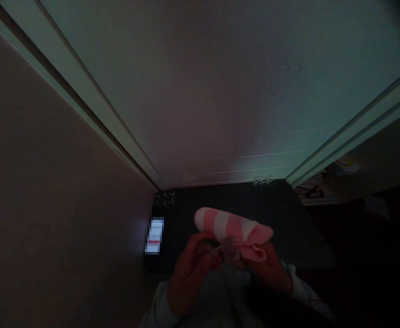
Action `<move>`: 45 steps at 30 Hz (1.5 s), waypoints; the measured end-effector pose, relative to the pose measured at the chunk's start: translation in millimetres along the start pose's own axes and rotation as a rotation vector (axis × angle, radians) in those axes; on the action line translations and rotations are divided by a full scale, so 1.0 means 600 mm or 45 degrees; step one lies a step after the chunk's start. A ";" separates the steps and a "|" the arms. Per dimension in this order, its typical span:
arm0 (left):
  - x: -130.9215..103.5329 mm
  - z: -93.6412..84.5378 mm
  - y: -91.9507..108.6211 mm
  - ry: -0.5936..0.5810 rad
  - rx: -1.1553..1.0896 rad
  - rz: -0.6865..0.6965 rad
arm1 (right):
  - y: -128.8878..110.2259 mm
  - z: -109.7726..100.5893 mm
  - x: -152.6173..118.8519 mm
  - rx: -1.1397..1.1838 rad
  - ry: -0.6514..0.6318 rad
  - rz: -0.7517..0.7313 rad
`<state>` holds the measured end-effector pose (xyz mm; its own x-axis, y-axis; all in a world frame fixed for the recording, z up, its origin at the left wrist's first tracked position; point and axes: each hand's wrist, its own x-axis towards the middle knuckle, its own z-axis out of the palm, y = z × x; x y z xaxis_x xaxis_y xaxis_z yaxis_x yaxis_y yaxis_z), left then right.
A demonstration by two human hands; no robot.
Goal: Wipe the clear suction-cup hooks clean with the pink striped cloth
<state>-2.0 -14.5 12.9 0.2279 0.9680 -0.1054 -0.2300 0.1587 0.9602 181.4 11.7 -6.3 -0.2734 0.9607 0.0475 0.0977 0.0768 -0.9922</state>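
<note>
The pink-and-white striped bundle [222, 224] is up in front of the person, over the dark table [298, 228], with the right hand [271, 269] gripping it from below at its looped pink end, most of those fingers hidden from me. The left hand [193, 257], thumb and fingers drawn together, pinches a small clear piece [217, 250] just under the bundle, though it's too dim to tell what that is. Off to the left a lit phone [154, 236] lies on the tabletop, and 2 clusters of small shiny round things sit along the far edge, by a pale panel with raised hearts.

Pink-striped sock [234, 225] over dark tabletop [288, 209]
</note>
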 end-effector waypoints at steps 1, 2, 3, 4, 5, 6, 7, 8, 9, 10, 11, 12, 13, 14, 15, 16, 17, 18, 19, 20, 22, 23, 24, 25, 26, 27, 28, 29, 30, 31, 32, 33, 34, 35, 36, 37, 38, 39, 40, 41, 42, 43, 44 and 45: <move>0.001 0.001 0.000 -0.014 -0.074 -0.045 | 0.002 0.000 0.000 0.019 -0.018 -0.025; 0.002 0.002 0.000 -0.020 -0.129 -0.076 | 0.003 0.001 0.000 0.041 -0.032 -0.058; 0.002 0.002 0.000 -0.021 -0.168 -0.094 | 0.005 0.000 0.000 0.054 -0.049 -0.092; 0.001 0.001 0.000 -0.018 -0.194 -0.103 | 0.005 0.000 0.001 0.049 -0.066 -0.116; 0.001 0.000 0.001 -0.012 -0.205 -0.106 | 0.006 -0.001 0.001 0.031 -0.082 -0.138; 0.001 -0.001 0.002 -0.009 -0.204 -0.099 | 0.006 -0.002 0.001 -0.001 -0.097 -0.158; 0.000 -0.003 0.004 -0.009 -0.190 -0.089 | 0.005 -0.003 0.001 -0.042 -0.113 -0.183; 0.001 -0.005 0.006 -0.006 -0.158 -0.081 | 0.004 -0.004 0.002 -0.085 -0.127 -0.213; 0.001 -0.007 0.008 -0.003 -0.112 -0.076 | 0.002 -0.005 0.002 -0.122 -0.128 -0.248; 0.001 -0.009 0.010 0.000 -0.053 -0.069 | 0.000 -0.006 0.002 -0.154 -0.121 -0.285; 0.001 -0.012 0.012 0.001 0.016 -0.062 | -0.003 -0.007 0.003 -0.180 -0.112 -0.323; 0.000 -0.014 0.014 0.002 0.090 -0.052 | -0.005 -0.008 0.004 -0.201 -0.104 -0.353; -0.001 -0.016 0.015 -0.001 0.166 -0.042 | -0.007 -0.008 0.005 -0.218 -0.100 -0.381; -0.002 -0.018 0.016 0.000 0.241 -0.030 | -0.009 -0.008 0.006 -0.240 -0.098 -0.403; -0.004 -0.019 0.017 0.008 0.321 -0.014 | -0.010 -0.008 0.008 -0.265 -0.093 -0.419; -0.007 -0.021 0.017 0.017 0.401 0.008 | -0.010 -0.008 0.009 -0.290 -0.087 -0.427; -0.009 -0.022 0.016 0.020 0.480 0.039 | -0.009 -0.008 0.010 -0.308 -0.085 -0.429; -0.010 -0.024 0.015 0.016 0.553 0.077 | -0.007 -0.008 0.010 -0.320 -0.081 -0.421; -0.011 -0.025 0.014 0.008 0.619 0.116 | -0.005 -0.007 0.010 -0.327 -0.074 -0.407; -0.012 -0.026 0.012 -0.005 0.674 0.152 | -0.002 -0.007 0.010 -0.327 -0.065 -0.380; -0.012 -0.028 0.009 -0.023 0.749 0.191 | 0.003 -0.005 0.009 -0.304 -0.044 -0.312; -0.012 -0.027 0.008 -0.016 0.771 0.197 | 0.006 -0.005 0.008 -0.277 -0.020 -0.272; -0.012 -0.027 0.008 -0.009 0.783 0.194 | 0.007 -0.004 0.007 -0.232 -0.005 -0.223; -0.012 -0.025 0.007 -0.007 0.788 0.187 | 0.009 -0.003 0.006 -0.164 -0.011 -0.167; -0.012 -0.023 0.008 -0.006 0.790 0.179 | 0.010 -0.001 0.005 -0.075 -0.032 -0.102; -0.012 -0.021 0.008 -0.002 0.787 0.173 | 0.011 0.000 0.004 0.022 -0.062 -0.039; -0.013 -0.020 0.009 0.003 0.784 0.172 | 0.013 0.002 0.004 0.110 -0.094 0.015; -0.012 -0.018 0.010 0.007 0.780 0.173 | 0.014 0.003 0.003 0.181 -0.123 0.058; -0.012 -0.017 0.010 0.007 0.776 0.176 | 0.016 0.004 0.002 0.229 -0.136 0.086; -0.011 -0.017 0.011 0.009 0.774 0.181 | 0.017 0.005 0.002 0.243 -0.140 0.096; -0.010 -0.018 0.011 0.007 0.776 0.188 | 0.018 0.006 0.001 0.231 -0.143 0.095; -0.010 -0.020 0.011 0.007 0.786 0.196 | 0.017 0.006 0.001 0.210 -0.151 0.090; -0.009 -0.022 0.011 0.006 0.806 0.206 | 0.015 0.005 0.001 0.185 -0.161 0.083; -0.008 -0.024 0.011 0.008 0.831 0.217 | 0.012 0.004 0.001 0.153 -0.175 0.064; -0.008 -0.026 0.011 0.011 0.861 0.230 | 0.009 0.002 0.002 0.113 -0.187 0.034; -0.008 -0.028 0.011 0.014 0.892 0.250 | 0.005 0.001 0.003 0.067 -0.197 -0.006; -0.009 -0.030 0.011 0.015 0.926 0.275 | 0.001 -0.001 0.004 0.020 -0.205 -0.052; -0.010 -0.030 0.013 0.013 0.958 0.308 | -0.002 -0.002 0.005 -0.035 -0.217 -0.103; -0.010 -0.030 0.015 0.010 0.987 0.349 | -0.004 -0.003 0.006 -0.089 -0.226 -0.151; -0.011 -0.029 0.018 0.004 1.015 0.389 | -0.006 -0.004 0.007 -0.135 -0.234 -0.188; -0.012 -0.027 0.022 -0.008 1.043 0.425 | -0.007 -0.005 0.009 -0.176 -0.236 -0.218; -0.013 -0.025 0.026 -0.021 1.068 0.454 | -0.008 -0.006 0.010 -0.212 -0.232 -0.241; -0.013 -0.023 0.029 -0.036 1.093 0.477 | -0.009 -0.007 0.011 -0.241 -0.221 -0.254; -0.013 -0.020 0.033 -0.044 1.115 0.497 | -0.011 -0.007 0.012 -0.261 -0.212 -0.253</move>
<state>-19.8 -16.6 29.6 0.3155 0.9133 0.2575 0.4900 -0.3892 0.7800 183.0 19.6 1.1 -0.4572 0.8661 0.2019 0.2127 0.3269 -0.9208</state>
